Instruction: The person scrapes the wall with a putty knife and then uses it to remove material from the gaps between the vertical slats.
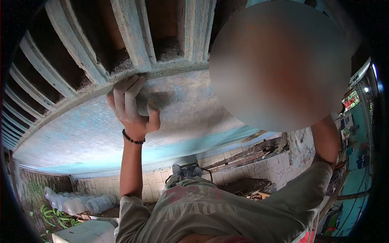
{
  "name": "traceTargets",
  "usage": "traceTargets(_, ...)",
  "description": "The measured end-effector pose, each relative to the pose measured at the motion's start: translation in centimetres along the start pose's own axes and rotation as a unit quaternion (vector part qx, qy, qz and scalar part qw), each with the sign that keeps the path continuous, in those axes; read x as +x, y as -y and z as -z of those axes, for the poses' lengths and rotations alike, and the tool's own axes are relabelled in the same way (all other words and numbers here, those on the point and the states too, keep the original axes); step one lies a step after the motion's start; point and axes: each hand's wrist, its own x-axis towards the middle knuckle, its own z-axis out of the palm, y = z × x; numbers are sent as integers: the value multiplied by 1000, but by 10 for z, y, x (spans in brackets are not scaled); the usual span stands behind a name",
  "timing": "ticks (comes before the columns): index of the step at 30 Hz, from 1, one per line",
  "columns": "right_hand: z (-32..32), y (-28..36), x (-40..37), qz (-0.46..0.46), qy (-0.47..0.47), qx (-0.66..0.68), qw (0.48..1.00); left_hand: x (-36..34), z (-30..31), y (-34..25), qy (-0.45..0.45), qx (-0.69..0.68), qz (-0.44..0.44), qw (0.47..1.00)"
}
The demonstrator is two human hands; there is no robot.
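My left hand [131, 103] is raised against a pale blue, worn wall panel [182, 101], just below its ledge. Its fingers look dusty and curl towards the ledge; a small dark grey patch shows beside the thumb, and whether the fingers hold anything is unclear. A black beaded bracelet [133, 138] circles that wrist. Above the ledge stand whitish-blue slats [131, 32] with dark gaps and dirt between them. The right arm [325, 139] reaches up at the right, and a large blurred circle covers its hand.
Below the panel runs a tiled strip [154, 178] with long wooden pieces [247, 156] along it. Clear plastic bottles [81, 201] and a white box [85, 231] lie at the lower left. A teal wall [356, 141] stands at the right.
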Motion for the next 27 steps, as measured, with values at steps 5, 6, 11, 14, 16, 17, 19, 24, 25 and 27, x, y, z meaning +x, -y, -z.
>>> traceTargets(5, 26, 24, -8, -20, -24, 27, 999, -1, 0, 0, 5, 4, 11, 1000)
traceTargets(6, 25, 22, -11, -26, -40, 34, 998, -1, 0, 0, 0, 3, 9, 1000)
traceTargets(11, 21, 9, 2, 32, -56, -22, 998, 7, -1, -9, -21, 4, -8, 1000)
traceTargets(14, 7, 8, 8, 56, -108, -54, 991, 7, -2, -7, -28, 17, -19, 999)
traceTargets(16, 2, -1, 12, 47, -101, -19, 994, 4, -4, -2, -22, 17, -13, 1000)
traceTargets(17, 1, -9, 14, 39, -70, 9, 997, 1, -4, -1, -15, 16, -8, 1000)
traceTargets(19, -2, -8, 13, 7, -22, 31, 999, 1, -3, -3, -17, 15, -9, 1000)
traceTargets(24, 9, 28, -6, -42, 10, 6, 999, 3, -3, 0, -19, -3, -9, 1000)
traceTargets(25, 8, 36, -15, -46, -10, 15, 999, 0, -4, 2, -18, -5, -9, 1000)
traceTargets(27, 14, 48, -23, -93, -22, 68, 993, -2, -8, 5, -27, -6, -12, 1000)
